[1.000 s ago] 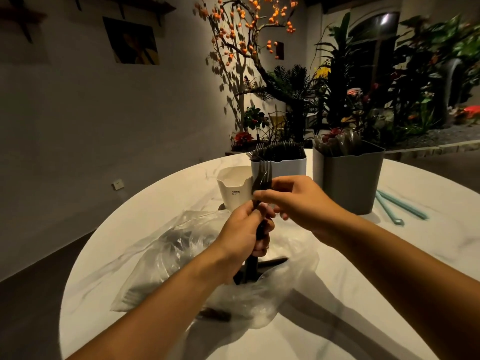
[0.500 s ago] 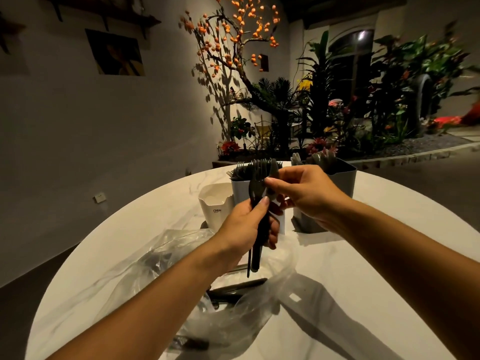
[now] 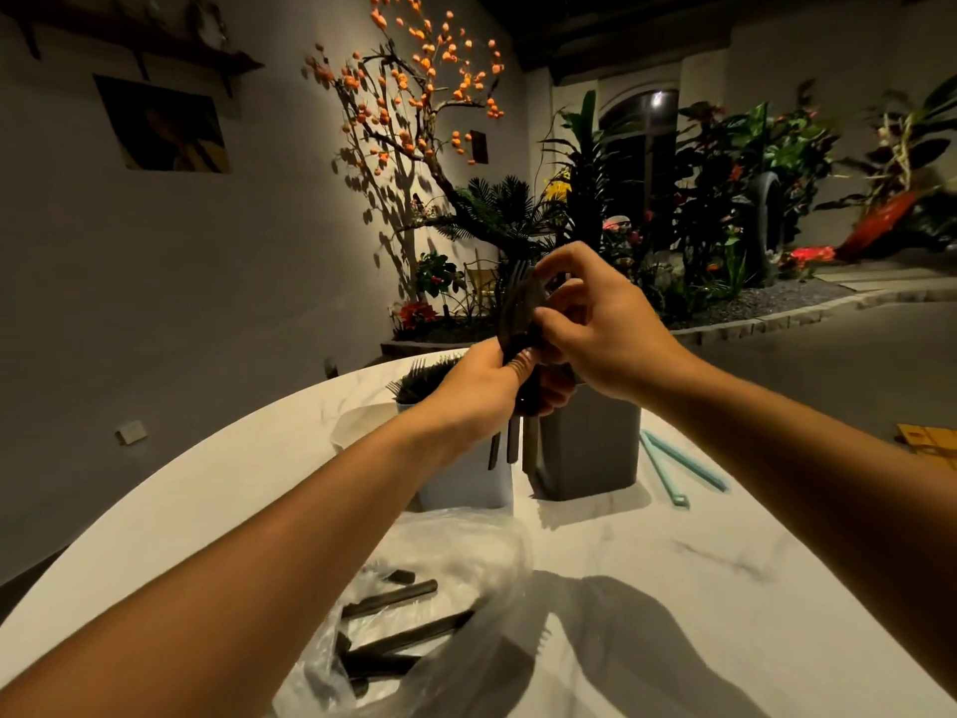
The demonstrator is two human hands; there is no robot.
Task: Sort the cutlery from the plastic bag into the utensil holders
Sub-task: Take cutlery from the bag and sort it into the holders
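My left hand [image 3: 481, 391] grips a bundle of black plastic forks [image 3: 518, 313] by their handles, raised above the table. My right hand [image 3: 595, 323] pinches the top of the bundle near the tines. Behind and below my hands stand a pale blue holder [image 3: 466, 484] with black forks in it, a dark grey holder [image 3: 590, 448] and a white holder [image 3: 357, 422], mostly hidden by my left arm. The clear plastic bag [image 3: 466, 551] lies near me on the white marble table [image 3: 725, 588], with more black cutlery [image 3: 393, 634] inside.
A teal bag clip [image 3: 673, 469] lies on the table right of the grey holder. Beyond the table's far edge are a planter with an orange-fruited tree [image 3: 414, 95] and leafy plants [image 3: 725, 199]. A wall runs along the left.
Both hands have lifted the fork bundle higher, away from the bag and up over the holders. The camera has tilted, so the bag now lies lower in view.
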